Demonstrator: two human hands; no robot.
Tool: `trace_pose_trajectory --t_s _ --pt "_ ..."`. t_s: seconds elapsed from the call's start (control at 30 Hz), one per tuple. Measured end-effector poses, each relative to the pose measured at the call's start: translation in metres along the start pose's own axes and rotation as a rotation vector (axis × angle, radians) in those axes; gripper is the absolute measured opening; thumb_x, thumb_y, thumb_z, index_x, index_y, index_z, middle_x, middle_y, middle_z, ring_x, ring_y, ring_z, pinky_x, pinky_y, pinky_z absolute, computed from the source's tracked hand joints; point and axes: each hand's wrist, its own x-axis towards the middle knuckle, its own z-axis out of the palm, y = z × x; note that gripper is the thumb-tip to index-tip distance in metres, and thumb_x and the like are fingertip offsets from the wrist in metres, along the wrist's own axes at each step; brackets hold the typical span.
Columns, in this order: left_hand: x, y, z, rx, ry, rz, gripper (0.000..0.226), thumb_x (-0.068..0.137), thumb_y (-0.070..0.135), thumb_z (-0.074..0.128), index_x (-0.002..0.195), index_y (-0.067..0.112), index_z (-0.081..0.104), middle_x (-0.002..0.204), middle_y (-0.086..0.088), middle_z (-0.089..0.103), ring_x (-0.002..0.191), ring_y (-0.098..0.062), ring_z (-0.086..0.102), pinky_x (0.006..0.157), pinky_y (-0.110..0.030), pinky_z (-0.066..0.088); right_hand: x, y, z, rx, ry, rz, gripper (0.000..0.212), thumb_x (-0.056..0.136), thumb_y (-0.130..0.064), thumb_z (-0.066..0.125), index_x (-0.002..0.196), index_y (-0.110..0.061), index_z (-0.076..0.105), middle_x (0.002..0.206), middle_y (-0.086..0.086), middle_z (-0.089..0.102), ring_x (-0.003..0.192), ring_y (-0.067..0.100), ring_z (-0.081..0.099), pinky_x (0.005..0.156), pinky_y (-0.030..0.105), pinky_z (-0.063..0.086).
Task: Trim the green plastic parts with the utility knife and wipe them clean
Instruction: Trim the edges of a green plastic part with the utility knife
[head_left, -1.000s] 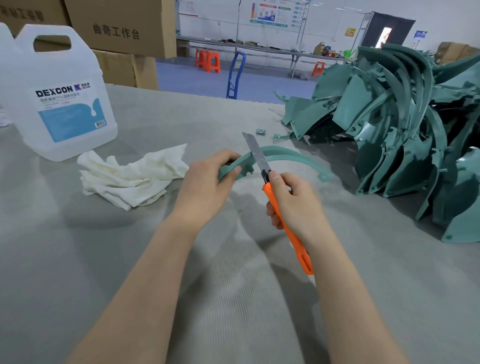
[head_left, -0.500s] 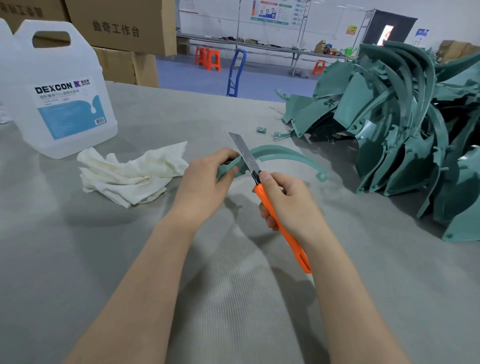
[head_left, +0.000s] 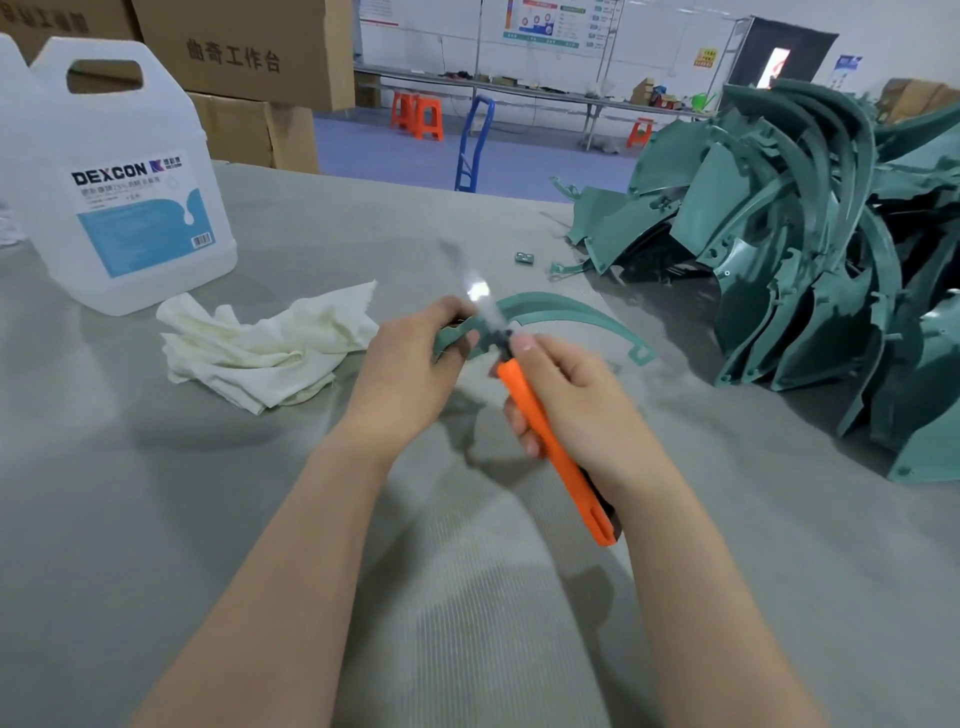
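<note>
The left hand (head_left: 410, 364) is clamped on the thick end of a curved, sickle-shaped green plastic part (head_left: 571, 312), thumb on top. The right hand (head_left: 576, 400) is wrapped round the orange-handled utility knife (head_left: 550, 436), thumb up near the black blade holder. The two hands sit close together over the middle of the grey, cloth-covered table (head_left: 208, 519). The part's thin end, with its small loop, reaches right towards the heap of green plastic parts (head_left: 805, 260) but stops short of it.

Grey surface shows uncovered under both forearms and on either side of them. On the left, a crumpled white cloth (head_left: 270, 348) lies near the left hand, and a translucent white plastic jug with a blue label (head_left: 130, 182) stands just behind it. The table's far edge runs from behind the jug across to the heap.

The knife blade (head_left: 467, 275) is smeared by motion and carries a bright glare, so I cannot tell whether its edge touches the plastic. The heap runs out of sight at the right edge. A small grey-green scrap (head_left: 524, 257) beside the heap is too small to identify.

Brown cardboard boxes (head_left: 234, 52) are stacked beyond the table. Farther off, on a blue floor, stand orange stools (head_left: 418, 117), a blue hand truck (head_left: 475, 140) and a long workbench (head_left: 519, 88) against a white wall.
</note>
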Motion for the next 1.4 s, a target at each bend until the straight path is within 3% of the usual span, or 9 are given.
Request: trace_pose_trajectory --t_s 0.1,0.2,0.67,0.83,0.97,1.13,1.27,1.3,1.4 --pt "-0.002 0.004 -0.003 -0.011 0.004 0.054 0.012 0.091 0.012 0.058 0.098 0.017 0.067 0.081 0.007 0.064 0.076 -0.015 0.055 0.072 -0.029 0.042 0.005 0.006 -0.010 -0.067 0.203 0.068 0.038 0.102 -0.038 0.043 0.087 -0.009 0.061 0.051 0.002 0.053 0.042 0.015 0.046 0.043 0.023 0.039" --pt "-0.002 0.005 -0.002 -0.017 0.002 0.061 0.012 0.092 0.011 0.058 0.098 0.016 0.067 0.083 0.004 0.066 0.077 -0.020 0.056 0.073 -0.032 0.043 0.008 0.011 -0.012 -0.123 0.236 0.095 0.034 0.101 -0.039 0.043 0.082 -0.017 0.061 0.051 0.001 0.054 0.041 0.015 0.048 0.043 0.024 0.040" --pt "-0.001 0.003 -0.004 -0.001 0.009 0.029 0.012 0.093 0.017 0.058 0.102 0.017 0.066 0.079 0.006 0.063 0.071 -0.015 0.052 0.065 -0.025 0.040 0.004 0.009 -0.005 -0.136 0.117 0.050 0.034 0.100 -0.039 0.047 0.071 -0.026 0.059 0.049 -0.001 0.053 0.042 0.015 0.048 0.041 0.020 0.038" --pt "0.000 0.004 -0.006 -0.009 0.005 0.032 0.015 0.092 0.015 0.058 0.105 0.016 0.067 0.088 -0.001 0.069 0.082 -0.023 0.059 0.076 -0.035 0.045 0.002 0.007 -0.002 -0.116 0.083 0.048 0.034 0.100 -0.038 0.048 0.072 -0.021 0.059 0.051 0.000 0.052 0.042 0.012 0.047 0.040 0.020 0.038" --pt "0.000 0.001 -0.006 0.019 0.021 0.013 0.017 0.090 0.009 0.058 0.104 0.014 0.067 0.072 0.007 0.063 0.069 -0.011 0.056 0.061 -0.024 0.041 0.000 0.006 0.000 -0.108 0.049 0.025 0.034 0.100 -0.035 0.048 0.071 -0.020 0.058 0.049 -0.006 0.052 0.041 0.008 0.047 0.040 0.019 0.038" --pt "0.001 0.000 -0.006 -0.011 -0.005 -0.040 0.022 0.091 0.007 0.058 0.109 0.016 0.066 0.095 -0.007 0.070 0.089 -0.023 0.063 0.077 -0.033 0.049 -0.003 0.001 0.004 -0.105 -0.048 -0.006 0.033 0.102 -0.030 0.048 0.072 -0.022 0.058 0.046 -0.011 0.052 0.040 0.005 0.046 0.040 0.020 0.038" --pt "0.001 0.000 -0.004 -0.070 -0.030 -0.046 0.011 0.093 0.017 0.059 0.092 0.028 0.059 0.076 0.011 0.062 0.064 0.001 0.055 0.060 -0.012 0.043 -0.006 0.000 0.009 -0.172 -0.198 -0.024 0.030 0.101 -0.029 0.049 0.076 -0.018 0.060 0.047 -0.008 0.052 0.041 0.008 0.046 0.041 0.023 0.040" --pt "0.001 0.000 -0.004 -0.073 -0.030 -0.049 0.012 0.093 0.017 0.059 0.091 0.029 0.058 0.077 0.011 0.063 0.065 0.001 0.057 0.062 -0.013 0.044 -0.007 -0.002 0.009 -0.148 -0.223 -0.020 0.030 0.101 -0.030 0.048 0.077 -0.018 0.061 0.049 -0.005 0.052 0.041 0.010 0.046 0.043 0.024 0.040" --pt "0.002 0.002 -0.004 -0.071 -0.015 -0.058 0.012 0.092 0.011 0.058 0.096 0.020 0.064 0.085 -0.005 0.069 0.082 -0.022 0.064 0.075 -0.033 0.049 -0.006 -0.005 0.002 -0.041 -0.152 -0.027 0.033 0.102 -0.032 0.044 0.086 -0.009 0.062 0.052 0.003 0.053 0.041 0.014 0.045 0.043 0.022 0.040"
